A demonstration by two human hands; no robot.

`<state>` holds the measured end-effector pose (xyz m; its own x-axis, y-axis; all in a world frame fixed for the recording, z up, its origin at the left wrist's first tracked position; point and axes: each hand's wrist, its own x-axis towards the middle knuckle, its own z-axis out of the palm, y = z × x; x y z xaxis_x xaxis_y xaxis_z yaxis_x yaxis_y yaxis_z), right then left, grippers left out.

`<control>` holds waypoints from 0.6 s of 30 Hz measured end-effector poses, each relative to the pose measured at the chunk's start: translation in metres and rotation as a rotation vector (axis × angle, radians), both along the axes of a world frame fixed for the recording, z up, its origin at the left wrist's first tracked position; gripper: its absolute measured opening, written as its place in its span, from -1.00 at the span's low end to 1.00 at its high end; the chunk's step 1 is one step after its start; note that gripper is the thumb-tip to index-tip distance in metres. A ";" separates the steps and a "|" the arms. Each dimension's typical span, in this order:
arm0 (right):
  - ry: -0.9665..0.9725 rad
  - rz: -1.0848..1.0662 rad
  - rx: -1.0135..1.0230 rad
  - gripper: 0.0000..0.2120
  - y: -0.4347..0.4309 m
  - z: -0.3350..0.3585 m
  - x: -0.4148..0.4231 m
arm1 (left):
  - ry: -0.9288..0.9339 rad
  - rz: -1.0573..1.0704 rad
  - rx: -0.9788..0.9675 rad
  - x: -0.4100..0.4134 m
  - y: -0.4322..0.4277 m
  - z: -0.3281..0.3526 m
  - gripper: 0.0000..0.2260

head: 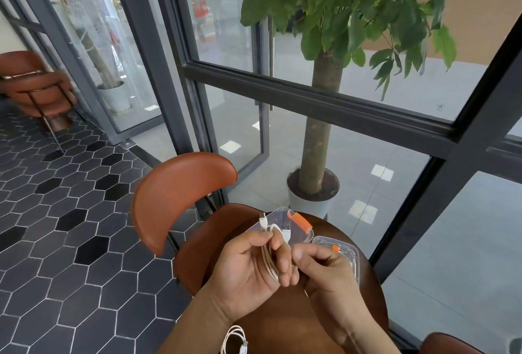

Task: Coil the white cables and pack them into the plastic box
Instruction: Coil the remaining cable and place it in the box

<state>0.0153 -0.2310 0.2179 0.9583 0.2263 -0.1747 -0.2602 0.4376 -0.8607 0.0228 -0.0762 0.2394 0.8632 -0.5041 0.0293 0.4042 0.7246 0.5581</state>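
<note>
- White cable (269, 263) is sitting coiled in the gripping left hand (248, 271), plugs pointing up.
- Right hand (322, 266) is curling beside it; can't tell if it's pinching anything.
- Plastic box (300, 233) is waiting just beyond both hands.

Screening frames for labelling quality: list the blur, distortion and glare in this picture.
Head view: the wide angle bends the window frame; head view, far left: the distant chair is blurred; head view, centre: the left hand and white cable look fairly sharp, evenly daylit; bright square patches dot the grey floor.
</note>
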 end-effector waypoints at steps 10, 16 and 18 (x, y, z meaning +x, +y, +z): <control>0.007 -0.152 0.006 -0.75 0.002 0.004 -0.003 | -0.035 -0.049 0.447 0.011 0.002 0.033 -0.84; -0.112 -0.289 -0.116 -0.87 0.000 0.020 0.000 | -0.109 0.047 0.630 0.009 -0.009 0.049 -0.72; -0.131 -0.340 -0.160 -0.86 -0.002 0.022 0.001 | -0.112 0.092 0.692 0.007 -0.007 0.053 -0.74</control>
